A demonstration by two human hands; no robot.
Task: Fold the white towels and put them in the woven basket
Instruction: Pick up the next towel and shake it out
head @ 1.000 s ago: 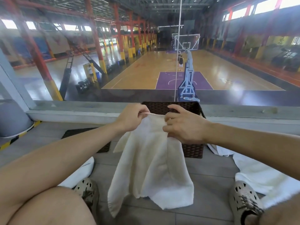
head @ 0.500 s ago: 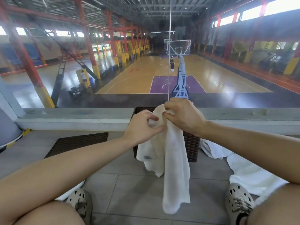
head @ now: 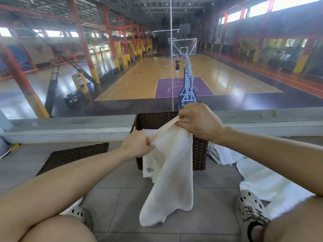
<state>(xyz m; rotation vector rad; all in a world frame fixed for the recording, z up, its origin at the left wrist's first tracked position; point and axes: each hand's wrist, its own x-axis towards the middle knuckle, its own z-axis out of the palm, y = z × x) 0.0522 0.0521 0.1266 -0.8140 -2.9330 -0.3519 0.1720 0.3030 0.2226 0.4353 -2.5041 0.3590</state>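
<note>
A white towel (head: 171, 175) hangs in the air in front of the dark woven basket (head: 200, 154), which stands on the tiled floor against the window ledge. My right hand (head: 199, 122) pinches the towel's top hem above the basket's rim. Lower and to the left, my left hand (head: 137, 144) pinches the same hem, so the edge slants between them. The towel's loose end droops to just above the floor. More white cloth shows inside the basket behind my left hand. Other white towels (head: 258, 179) lie on the floor to the right.
A flat woven lid or mat (head: 73, 155) lies on the floor at left. My feet in perforated clogs (head: 250, 212) flank the towel, another white cloth under the left foot. A concrete ledge (head: 70, 127) and glass pane bound the far side, a basketball court below.
The hands had come together with the towel bunched narrow; now they have drawn apart along the hem, left hand lower, right hand higher. The view has tilted up slightly.
</note>
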